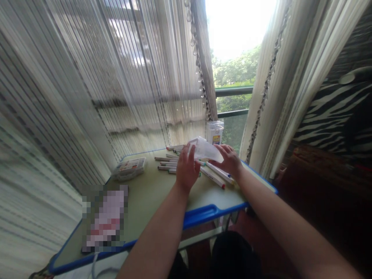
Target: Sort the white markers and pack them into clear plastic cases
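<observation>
Both hands hold a translucent white plastic piece (205, 149), thin-walled and tilted above the table; its exact kind I cannot make out. My left hand (187, 166) grips its left end, fingers curled over the edge. On the right end, my right hand (229, 159) has its thumb below and fingers above. Several white marker pens (212, 176) with coloured ends lie loose on the table under and around the hands. Just behind the hands stands a clear plastic case (215, 131) with a yellow label.
The pale table (151, 201) has a blue rim with a pen groove (200, 215) at the front. A flat clear box (129, 168) lies at the back left. A pixelated flat object (106, 219) is at the left. Curtains (145, 77) hang close behind the table.
</observation>
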The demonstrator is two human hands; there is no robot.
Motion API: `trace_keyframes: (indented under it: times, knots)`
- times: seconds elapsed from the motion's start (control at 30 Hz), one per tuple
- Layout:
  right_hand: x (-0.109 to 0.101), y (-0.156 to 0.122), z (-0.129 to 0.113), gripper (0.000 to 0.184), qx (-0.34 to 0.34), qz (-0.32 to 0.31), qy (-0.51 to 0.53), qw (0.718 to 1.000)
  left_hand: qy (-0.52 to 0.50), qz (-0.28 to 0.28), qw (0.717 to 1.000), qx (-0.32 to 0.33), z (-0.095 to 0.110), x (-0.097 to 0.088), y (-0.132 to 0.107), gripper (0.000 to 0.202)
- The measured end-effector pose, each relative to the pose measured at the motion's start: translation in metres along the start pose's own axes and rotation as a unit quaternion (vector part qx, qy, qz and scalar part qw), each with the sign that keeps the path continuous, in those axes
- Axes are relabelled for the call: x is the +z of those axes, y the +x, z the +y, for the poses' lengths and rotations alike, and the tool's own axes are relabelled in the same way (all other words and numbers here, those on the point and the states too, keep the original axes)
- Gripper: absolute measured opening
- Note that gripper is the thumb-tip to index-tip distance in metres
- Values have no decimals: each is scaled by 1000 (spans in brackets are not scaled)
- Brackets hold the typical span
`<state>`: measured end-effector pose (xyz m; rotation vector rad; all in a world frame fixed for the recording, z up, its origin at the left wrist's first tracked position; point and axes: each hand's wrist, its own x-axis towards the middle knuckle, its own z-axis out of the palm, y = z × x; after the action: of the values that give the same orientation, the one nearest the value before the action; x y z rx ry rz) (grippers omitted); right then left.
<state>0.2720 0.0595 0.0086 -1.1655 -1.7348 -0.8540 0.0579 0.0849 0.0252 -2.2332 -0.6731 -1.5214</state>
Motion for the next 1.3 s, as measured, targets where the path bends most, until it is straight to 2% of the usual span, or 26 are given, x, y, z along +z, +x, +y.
trace_keyframes:
  times: [0.13,0.43,0.57,0.67,0.77,0.83,0.9,1.0,1.1,1.2,1.3]
  knots:
    - [0,0,0,67,2,-11,-4,1000,-4,32,999,-1,-1,1,1,51]
    - [4,-1,2,66,7,-12,1,1000,-4,22,1000,-7,0,1,2,48]
    - [5,-3,2,66,21,-18,0,1000,6,70,997,2,3,0,1,54]
    - [6,-3,1,66,26,-19,-1,999,6,111,994,0,5,-2,1,45]
    - [6,-2,-1,66,22,-11,-5,1000,11,94,995,21,7,-5,0,23]
    - [6,-2,-2,65,23,-12,-3,1000,17,78,996,31,8,-6,0,19]
    - [7,-3,-3,65,28,-14,-1,1000,7,79,996,26,8,-6,0,28]
    - [7,-3,-2,66,37,-15,0,999,-18,91,996,-20,8,-4,1,47]
    - [6,-4,-1,65,39,-26,5,999,-32,66,996,-58,7,-2,1,47]
    - [6,-4,0,64,38,-32,20,999,-48,36,996,-58,6,-1,0,43]
    - [8,-5,1,64,30,-20,29,999,-53,57,994,-73,5,-3,0,46]
